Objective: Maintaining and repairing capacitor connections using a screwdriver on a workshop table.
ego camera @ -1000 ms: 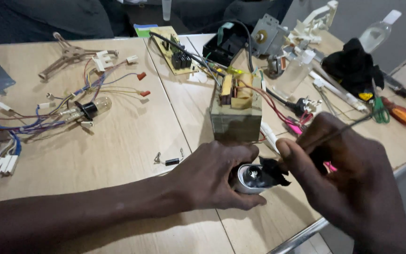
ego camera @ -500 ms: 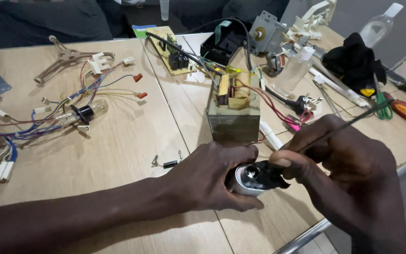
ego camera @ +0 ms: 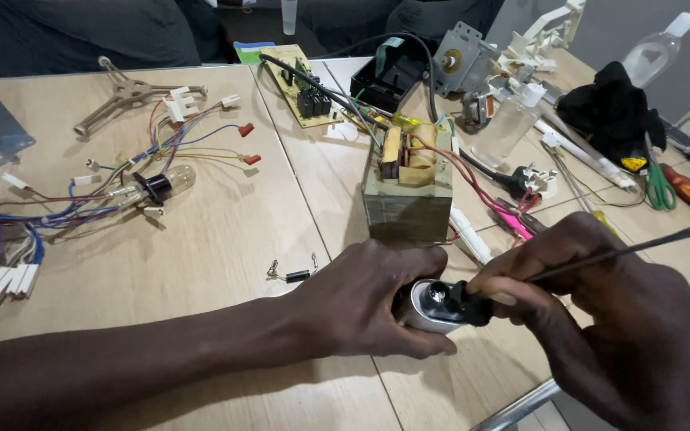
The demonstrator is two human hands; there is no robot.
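Both hands on a silver metal capacitor can [ego camera: 425, 310]

Left hand [ego camera: 369, 299] wraps the can – fingers curled tight; right hand [ego camera: 600, 311] pinches a black connector [ego camera: 469, 302] at its terminal end, just past the left fingertips.

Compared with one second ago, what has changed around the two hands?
The right hand closed in: its fingertips now pinch the black connector on the end of the silver capacitor, with the thin black lead trailing right. The left hand grips the capacitor as before. The transformer and wire harness lie unchanged.
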